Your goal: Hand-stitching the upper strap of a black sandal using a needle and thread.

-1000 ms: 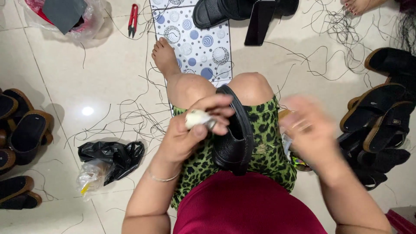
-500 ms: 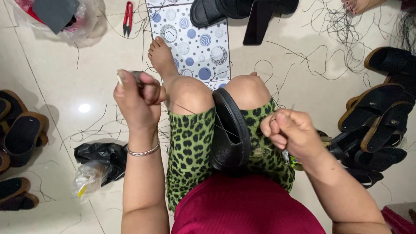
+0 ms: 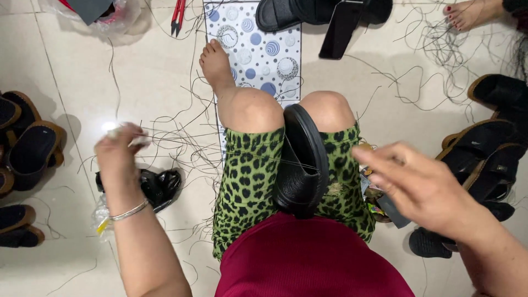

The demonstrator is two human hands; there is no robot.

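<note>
Black sandal (image 3: 301,159) wedged between the person's knees, sole outward. Left hand (image 3: 118,154) out to the side, fingers clenched on a small pale object, blurred. Right hand (image 3: 423,184) near the sandal, fingers released. Loose threads (image 3: 181,143) litter the floor; black bag (image 3: 157,187) below left hand; sandal piles (image 3: 484,159) crowd right.

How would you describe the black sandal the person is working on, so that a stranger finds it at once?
Find the green leopard-print shorts in the middle. The black sandal stands on edge between the knees. Unlike the other sandals lying on the floor, it rests on the lap, with thin thread crossing it.
</note>
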